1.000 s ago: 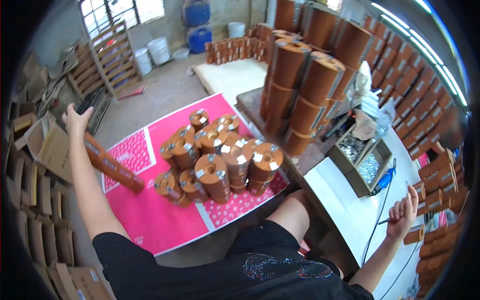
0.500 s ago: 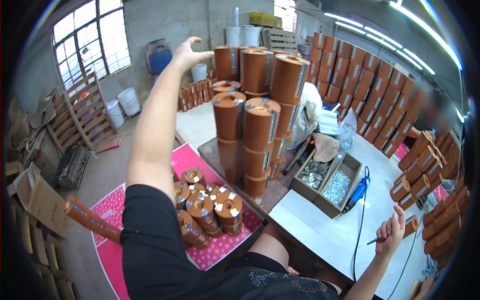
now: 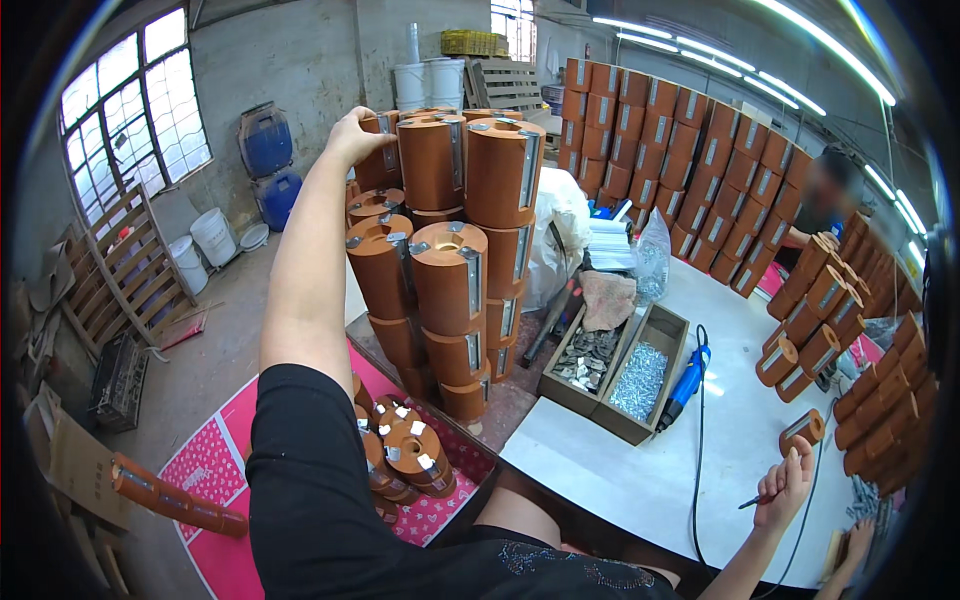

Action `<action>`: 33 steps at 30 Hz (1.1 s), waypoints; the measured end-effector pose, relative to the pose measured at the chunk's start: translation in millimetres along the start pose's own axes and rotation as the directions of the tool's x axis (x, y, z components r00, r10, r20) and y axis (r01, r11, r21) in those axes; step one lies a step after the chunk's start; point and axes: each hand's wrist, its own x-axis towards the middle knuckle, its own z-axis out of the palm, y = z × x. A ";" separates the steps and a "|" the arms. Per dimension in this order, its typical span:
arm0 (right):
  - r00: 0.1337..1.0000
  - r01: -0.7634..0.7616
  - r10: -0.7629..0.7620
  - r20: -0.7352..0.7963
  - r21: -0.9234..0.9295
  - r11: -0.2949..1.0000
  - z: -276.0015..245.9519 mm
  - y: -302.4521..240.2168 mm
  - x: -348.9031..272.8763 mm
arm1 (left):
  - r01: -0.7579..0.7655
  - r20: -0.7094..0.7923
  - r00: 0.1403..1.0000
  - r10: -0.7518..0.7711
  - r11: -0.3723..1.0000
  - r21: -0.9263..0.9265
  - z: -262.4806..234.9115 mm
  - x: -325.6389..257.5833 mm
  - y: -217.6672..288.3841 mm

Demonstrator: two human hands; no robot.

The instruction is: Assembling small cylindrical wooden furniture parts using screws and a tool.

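My left hand [image 3: 352,142] reaches up to the top of a tall stack and grips a brown cylinder [image 3: 378,160] at its far left, thumb on the near side. More brown cylinders with metal strips, such as a near one [image 3: 448,290], stand stacked several high beside it. My right hand [image 3: 786,490], low on the right above the white table [image 3: 600,480], is closed around a thin, dark, pen-like tool [image 3: 750,502]. Just beyond its fingertips lies a single brown cylinder [image 3: 803,430].
A divided wooden box [image 3: 625,425] holds dark metal pieces and shiny screws. Beside it lies a blue corded power tool [image 3: 688,385]. Left, more cylinders [image 3: 418,455] stand on a pink patterned sheet [image 3: 215,455]. Another person [image 3: 825,205] is at the far right, near stacked cylinders.
My left hand has come down from the air above the stack onto the far-left top cylinder. The view has swung to the right. My right hand still holds the thin tool.
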 end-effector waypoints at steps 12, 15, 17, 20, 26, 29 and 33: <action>1.000 0.013 -0.012 -0.012 0.075 0.997 -9.2 -4.9 -2.0 | -0.414 -0.587 0.701 0.405 0.901 0.127 -96.1 -21.8 54.2; 0.999 -0.024 0.020 0.035 0.127 0.992 -14.2 -7.9 3.5 | -0.679 -0.652 0.550 0.522 0.734 0.016 -137.9 -69.1 97.2; 0.998 -0.047 0.040 0.049 0.154 0.987 -20.0 -4.8 5.6 | -0.756 -0.696 0.566 0.442 0.615 -0.224 -130.5 -120.6 153.2; 0.993 -0.067 0.044 0.111 0.210 0.975 -24.8 -8.5 4.8 | -0.713 -0.582 0.692 0.427 0.530 -0.459 -99.0 -199.3 189.8; 0.961 -0.070 -0.008 0.277 0.271 0.960 -22.3 -11.1 -0.2 | -0.482 0.008 0.719 0.694 0.508 -0.714 49.4 -368.7 221.6; 0.968 -0.083 0.013 0.249 0.271 0.959 -39.2 -14.7 -3.1 | -0.253 0.326 0.697 0.638 0.645 -0.721 127.9 -430.7 207.2; 0.979 -0.095 0.048 0.200 0.233 0.968 -65.5 -10.0 -7.8 | -0.175 0.427 0.645 0.633 0.667 -0.724 179.0 -468.8 204.3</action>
